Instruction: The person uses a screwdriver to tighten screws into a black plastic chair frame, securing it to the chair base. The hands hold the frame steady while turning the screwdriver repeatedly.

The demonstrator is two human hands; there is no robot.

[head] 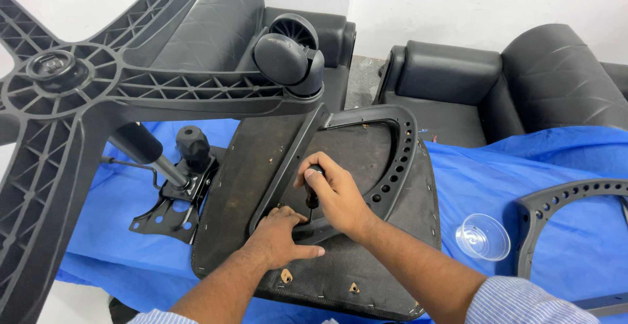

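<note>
An office chair lies upside down on a blue cloth. Its dark seat underside (255, 167) faces up, with a black plastic armrest bracket (392, 160) lying on it. My right hand (337, 196) is closed around the black handle of a screwdriver (313, 193), held upright with its tip at the bracket's lower end. My left hand (281, 236) presses flat on the seat beside that tip, fingers touching the bracket. The star-shaped wheel base (98, 82) with one caster (291, 52) looms at the upper left.
The tilt mechanism plate (170, 209) with a knob sits left of the seat. A clear plastic cup (484, 236) and a second armrest bracket (556, 206) lie on the blue cloth (523, 167) at right. Black armchairs (497, 82) stand behind.
</note>
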